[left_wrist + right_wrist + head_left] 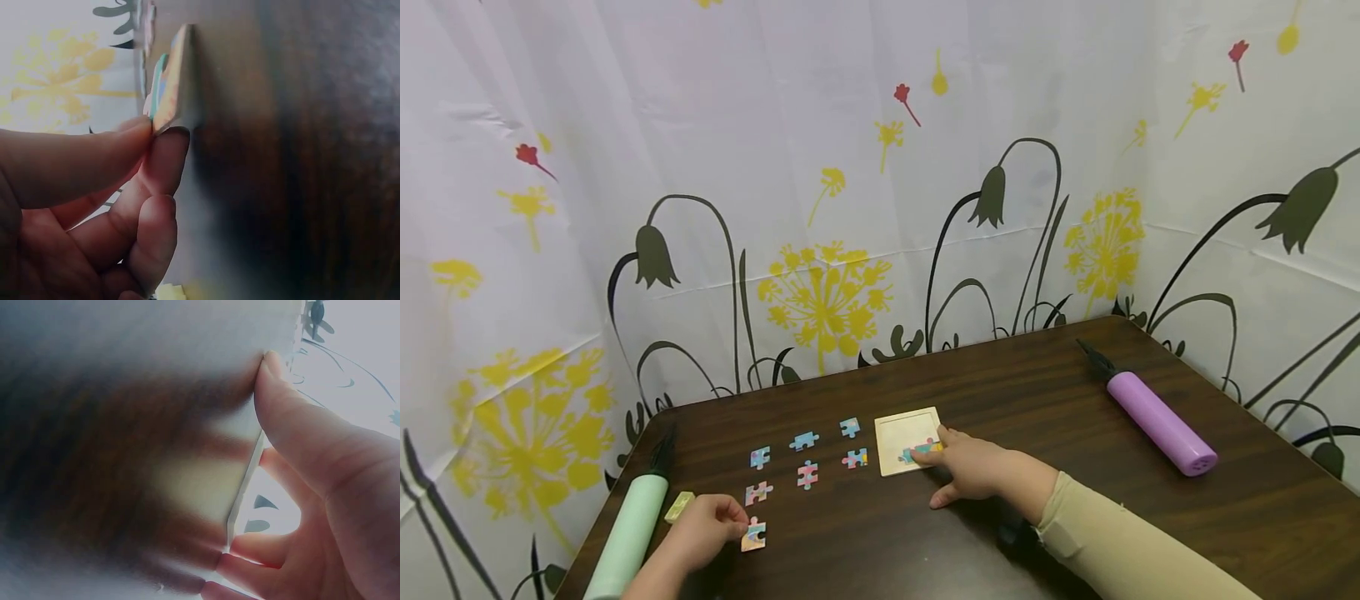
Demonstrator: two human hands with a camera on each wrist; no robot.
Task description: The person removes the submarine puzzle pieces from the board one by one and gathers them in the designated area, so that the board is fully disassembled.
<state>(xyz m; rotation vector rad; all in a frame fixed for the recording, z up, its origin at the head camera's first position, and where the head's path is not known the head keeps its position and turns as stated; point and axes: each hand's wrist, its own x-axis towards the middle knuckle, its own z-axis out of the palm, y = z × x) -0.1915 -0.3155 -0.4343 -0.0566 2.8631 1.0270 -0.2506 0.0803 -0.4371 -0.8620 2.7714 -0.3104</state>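
My left hand (706,527) pinches a puzzle piece (754,536) between thumb and forefinger at the table's near left. Seen edge-on in the left wrist view, the same puzzle piece (175,78) is tilted up off the wood. My right hand (973,467) lies over the right side of a square wooden puzzle tray (897,427), fingers spread, thumb on the table. Joined puzzle pieces (916,451) lie along the tray's lower edge, partly hidden by a finger. In the right wrist view the right hand (294,481) touches the tray's edge (242,487).
Several loose pieces, among them a pink piece (807,474) and a blue piece (804,440), lie left of the tray. A green pump (632,521) and a small yellow block (680,507) are at the left. A purple pump (1161,423) lies far right. A patterned curtain (850,167) hangs behind.
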